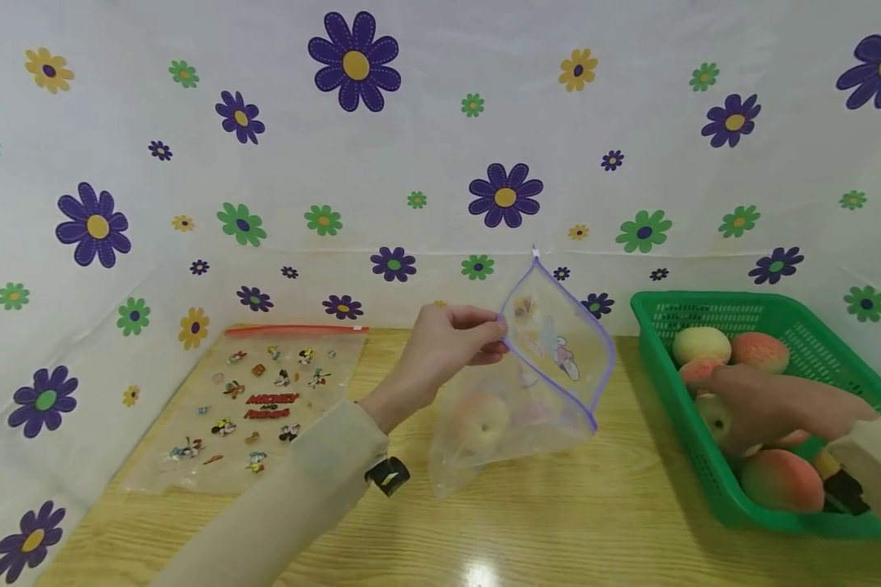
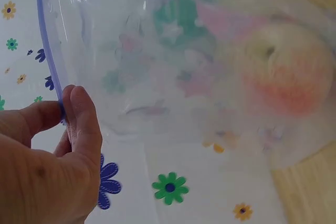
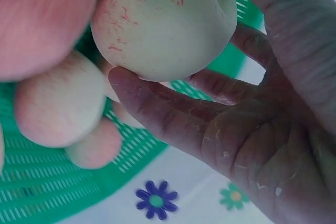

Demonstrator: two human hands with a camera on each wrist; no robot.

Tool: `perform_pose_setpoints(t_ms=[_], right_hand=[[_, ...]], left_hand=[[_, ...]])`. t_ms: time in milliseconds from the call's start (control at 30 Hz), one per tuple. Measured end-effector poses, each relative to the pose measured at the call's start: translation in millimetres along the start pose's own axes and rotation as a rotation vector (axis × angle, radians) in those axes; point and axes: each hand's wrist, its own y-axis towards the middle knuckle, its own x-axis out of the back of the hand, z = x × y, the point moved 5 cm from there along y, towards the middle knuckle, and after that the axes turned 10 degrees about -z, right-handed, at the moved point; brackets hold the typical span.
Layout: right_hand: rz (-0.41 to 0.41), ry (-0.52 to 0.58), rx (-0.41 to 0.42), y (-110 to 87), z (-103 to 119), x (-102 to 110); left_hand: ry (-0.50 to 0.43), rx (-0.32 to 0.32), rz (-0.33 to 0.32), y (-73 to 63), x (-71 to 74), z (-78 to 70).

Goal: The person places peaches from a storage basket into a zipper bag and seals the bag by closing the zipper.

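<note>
My left hand (image 1: 440,350) pinches the purple-edged mouth of a clear plastic zip bag (image 1: 535,440) between thumb and fingers. The bag's mouth gapes, with a white slider at its top corner. Inside lies a peach (image 2: 286,72), pale with a red blush. On the right, my right hand (image 1: 777,403) reaches into a green basket (image 1: 770,522) of peaches. Its fingers and thumb curl round a pale, red-flecked peach (image 3: 163,27). Other peaches (image 3: 60,100) sit around it, several of them redder.
A second clear bag (image 1: 220,448) with a red zip and cartoon prints lies flat on the left of the wooden table (image 1: 594,522). Behind and at the left hangs a white flowered cloth (image 1: 425,139). The basket stands at the table's right side.
</note>
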Motion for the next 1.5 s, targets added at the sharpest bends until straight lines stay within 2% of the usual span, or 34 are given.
perform_pose_setpoints(t_ms=[100,167,267,367,500,600,800,900,1067,1300,1400,1500], right_hand=[[-0.074,-0.046,0.055,-0.2,0.4,8.7],[-0.165,-0.097,0.096,-1.7,2.5,20.2],[-0.268,-0.149,0.081,-5.0,6.8,35.4],[-0.345,-0.174,0.038,-8.7,15.9,50.4],[-0.456,-0.162,0.047,-12.6,33.4,69.7],[-0.540,-0.149,0.085,-16.2,48.0,82.4],[-0.649,-0.071,0.136,-21.4,76.3,96.9],[-0.698,-0.002,0.204,-21.7,93.6,99.7],[-0.710,0.079,0.330,-17.3,122.3,98.4],[-0.679,0.084,0.488,-0.8,149.8,86.0],[-0.635,0.069,0.522,8.5,156.6,76.7],[-0.586,0.036,0.508,16.4,158.5,68.5]], left_hand=[[0.118,-0.067,-0.032,0.4,2.7,-10.3],[0.177,-0.099,-0.051,0.3,4.0,-15.2],[0.212,-0.114,-0.063,-0.1,5.0,-18.4],[0.215,-0.102,-0.069,0.3,5.1,-18.2],[0.196,-0.084,-0.067,1.2,4.3,-18.9],[0.177,-0.076,-0.058,1.9,2.6,-19.2],[0.134,-0.049,-0.041,1.2,-2.9,-17.2],[0.102,-0.043,-0.036,0.0,-6.0,-16.7],[0.053,-0.036,-0.045,-1.4,-9.5,-16.3],[0.003,-0.015,-0.062,-1.2,-12.4,-14.7],[-0.022,-0.015,-0.069,-1.1,-11.2,-14.4],[-0.044,-0.028,-0.082,-0.5,-8.1,-14.2]])
